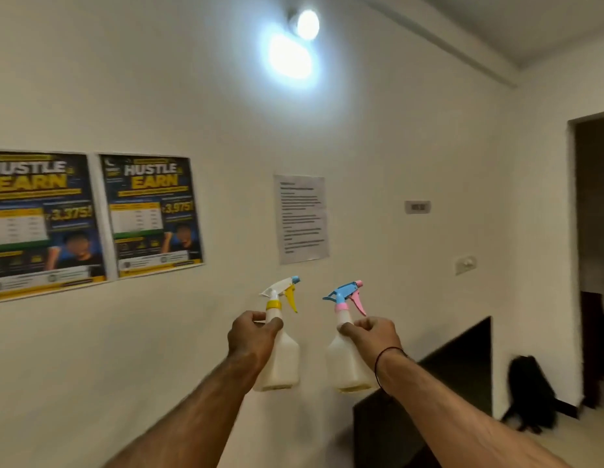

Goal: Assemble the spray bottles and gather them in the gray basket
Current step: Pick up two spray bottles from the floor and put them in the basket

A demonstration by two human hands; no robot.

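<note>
Both arms are stretched out in front of a white wall, each holding one upright spray bottle. My left hand [249, 336] grips the neck of a white bottle with a white and yellow spray head [283, 359]. My right hand [371, 334] grips the neck of a white bottle with a blue and pink spray head [344, 363]. Both spray heads sit on their bottles. The two bottles are side by side and apart. The gray basket is not in view.
Two dark posters [151, 214] and a printed sheet [302, 219] hang on the wall. A dark cabinet [459, 359] stands at lower right, a black backpack [530, 393] on the floor beside it, a dark doorway [594, 231] at far right.
</note>
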